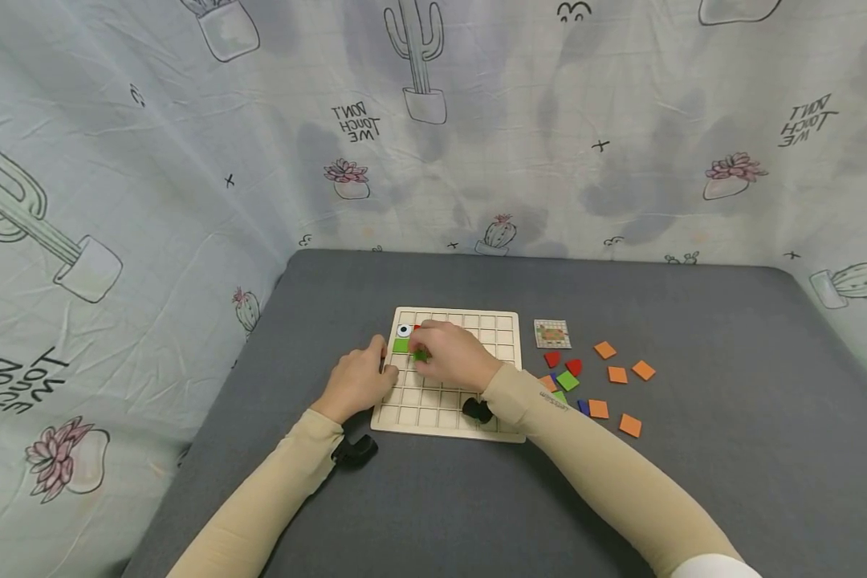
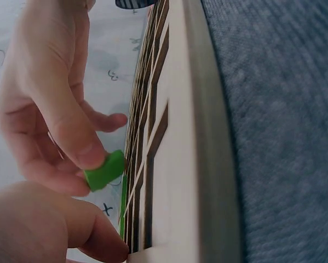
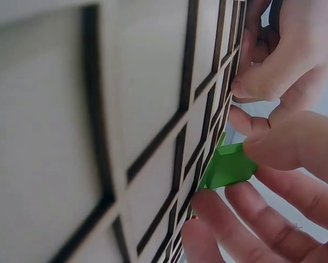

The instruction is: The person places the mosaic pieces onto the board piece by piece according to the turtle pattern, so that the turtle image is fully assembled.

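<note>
Fingers of R hand (image 1: 451, 355) pinch a green tile (image 3: 233, 166), tilted, at upper-L of the board (image 1: 431, 399), by a laid green sq. (image 1: 400, 345). L hand (image 1: 357, 382), fingers loosely bent, rests at board's L edge, nothing gripped AFAICT. Prob. placing step; next move likely needs tile squared up, then pressed flat.

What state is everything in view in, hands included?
Grid board, flat on the table, partly filled
Right hand, pinching the held green tile
Held green tile, tilted, not lying flat
Left hand, resting at the board's left edge
White eye tile, face up on the board
Placed green tile, flat on the board
Picture card, lying picture side up
Red tiles, loose
Orange tiles, loose
Other green tiles, loose
Blue tiles, loose, partly hidden
</note>
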Tool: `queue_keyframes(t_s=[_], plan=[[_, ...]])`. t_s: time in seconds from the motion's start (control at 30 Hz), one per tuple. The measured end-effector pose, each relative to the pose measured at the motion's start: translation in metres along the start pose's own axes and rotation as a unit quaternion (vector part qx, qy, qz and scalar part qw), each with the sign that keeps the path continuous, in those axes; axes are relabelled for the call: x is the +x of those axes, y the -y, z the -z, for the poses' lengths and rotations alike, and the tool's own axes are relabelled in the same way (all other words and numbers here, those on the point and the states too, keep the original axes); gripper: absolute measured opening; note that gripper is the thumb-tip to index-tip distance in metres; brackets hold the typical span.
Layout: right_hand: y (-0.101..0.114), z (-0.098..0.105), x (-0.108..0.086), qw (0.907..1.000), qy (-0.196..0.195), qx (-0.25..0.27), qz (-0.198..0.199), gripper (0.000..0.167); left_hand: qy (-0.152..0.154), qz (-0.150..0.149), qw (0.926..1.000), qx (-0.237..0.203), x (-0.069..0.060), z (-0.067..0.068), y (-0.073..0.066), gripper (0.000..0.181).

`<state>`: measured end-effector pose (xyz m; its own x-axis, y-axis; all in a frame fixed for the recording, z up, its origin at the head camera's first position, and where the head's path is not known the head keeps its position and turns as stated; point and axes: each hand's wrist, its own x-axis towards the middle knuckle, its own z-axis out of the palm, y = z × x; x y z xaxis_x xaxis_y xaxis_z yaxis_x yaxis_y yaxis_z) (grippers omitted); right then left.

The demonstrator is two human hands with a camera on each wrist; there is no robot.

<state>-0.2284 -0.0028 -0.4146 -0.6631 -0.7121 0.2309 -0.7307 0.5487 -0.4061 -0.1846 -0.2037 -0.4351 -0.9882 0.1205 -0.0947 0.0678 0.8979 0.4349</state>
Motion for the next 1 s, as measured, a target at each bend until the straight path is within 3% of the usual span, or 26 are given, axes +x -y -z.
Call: queue_keyframes(t_s=[0.5,1.0], plan=[[0.0037,-0.0015,0.0061,0.9991,0.039,0.0,-0.012,0.012,-0.007,-0.003,1.0,0.006,-0.0002,-0.0004,-0.0002,0.021],[0.0015,-0.0029,0.0054,0.9991,0.04,-0.003,-0.012,0.011,-0.007,-0.006,0.9999,0.005,-0.0004,-0.0011,0.0007,0.019]])
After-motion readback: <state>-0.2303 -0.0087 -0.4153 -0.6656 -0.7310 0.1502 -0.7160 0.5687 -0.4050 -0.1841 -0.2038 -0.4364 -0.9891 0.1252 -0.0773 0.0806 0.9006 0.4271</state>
